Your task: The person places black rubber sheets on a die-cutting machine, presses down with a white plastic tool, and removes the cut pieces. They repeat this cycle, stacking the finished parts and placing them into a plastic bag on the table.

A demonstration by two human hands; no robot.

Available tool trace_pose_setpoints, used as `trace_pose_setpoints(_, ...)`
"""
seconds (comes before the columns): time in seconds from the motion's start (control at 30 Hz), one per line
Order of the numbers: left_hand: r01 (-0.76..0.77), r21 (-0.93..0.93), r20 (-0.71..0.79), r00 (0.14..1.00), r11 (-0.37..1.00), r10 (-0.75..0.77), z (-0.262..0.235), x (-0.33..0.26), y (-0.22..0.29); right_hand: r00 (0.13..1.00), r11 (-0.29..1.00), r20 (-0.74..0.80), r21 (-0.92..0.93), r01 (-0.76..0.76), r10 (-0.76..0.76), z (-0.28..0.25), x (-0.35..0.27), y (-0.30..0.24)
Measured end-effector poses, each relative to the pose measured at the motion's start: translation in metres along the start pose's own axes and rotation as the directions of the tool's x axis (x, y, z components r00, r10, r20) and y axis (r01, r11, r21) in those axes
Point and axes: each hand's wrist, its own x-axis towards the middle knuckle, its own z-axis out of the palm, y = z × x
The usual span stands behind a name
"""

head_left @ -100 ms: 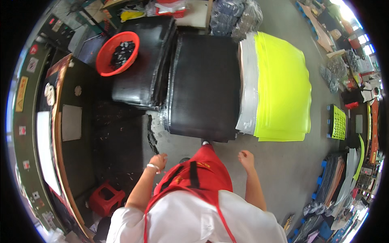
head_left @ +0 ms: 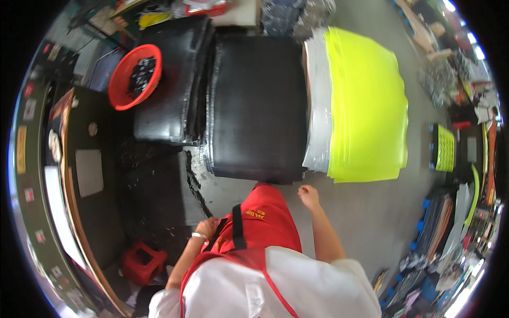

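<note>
My left hand [head_left: 207, 228], with a white band at the wrist, hangs beside the red apron [head_left: 268, 220], its fingers loosely curled and a little blurred. My right hand [head_left: 308, 195] is out to the apron's right, fingers bent in, nothing seen in it. Just beyond it is the front edge of a stack of black sheets [head_left: 260, 106]. Right of that stack lie clear-wrapped grey-white sheets [head_left: 319, 106] and a pile of bright yellow-green sheets [head_left: 368, 106]. Neither hand touches the stacks.
An orange-red basin [head_left: 121, 79] of dark scraps sits on another black stack [head_left: 164, 100] at left. A red stool [head_left: 143, 262] stands lower left, near a dark green machine [head_left: 101, 212]. Sheets on blue pallets [head_left: 432, 222] line the right. A dark strip [head_left: 193, 183] lies on the floor.
The stacks and basin have shifted left in view as my head and body moved. My right hand has come forward toward the black stack; my left hand has drawn back beside the apron.
</note>
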Motion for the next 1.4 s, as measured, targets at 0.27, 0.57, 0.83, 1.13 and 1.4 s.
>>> trace_pose_setpoints(0.27,0.140,-0.053,0.109,0.985,0.989,-0.134,0.043,-0.057,0.004,0.787,0.779,0.051,0.111,-0.617,0.615,0.073,0.122,0.051)
trace_pose_setpoints(0.57,0.349,0.017,0.251,0.905,0.937,-0.342,0.061,-0.096,0.006,0.711,0.717,-0.139,-0.003,-0.697,0.690,0.104,0.162,0.110)
trace_pose_setpoints(0.83,0.223,0.110,0.420,0.873,0.969,-0.249,0.082,-0.089,-0.030,0.669,0.656,-0.155,-0.129,-0.743,0.727,0.076,0.169,0.082)
trace_pose_setpoints(1.13,0.375,-0.071,0.359,0.874,0.924,-0.327,0.078,-0.069,-0.020,0.421,0.199,0.176,0.680,-0.705,0.890,0.080,0.154,0.085)
trace_pose_setpoints(1.4,0.339,-0.193,0.235,0.927,0.921,-0.292,0.030,-0.002,0.057,0.995,0.977,0.012,0.194,0.092,-0.096,0.041,0.090,-0.149)
